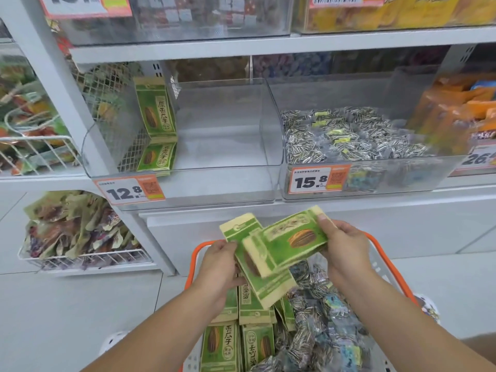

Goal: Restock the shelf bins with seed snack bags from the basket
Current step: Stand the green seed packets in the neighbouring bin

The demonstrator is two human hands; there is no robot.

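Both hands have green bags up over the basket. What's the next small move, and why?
Probably lift the green bags, held by the left hand and right hand, into the 12.8 bin. It is nearly bare, and the matching bags stand at its left end.

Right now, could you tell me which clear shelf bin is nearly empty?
The bin with the 12.8 price tag: only two green bags stand at its left wall. The 15.8 bin beside it is heaped with seed packets.
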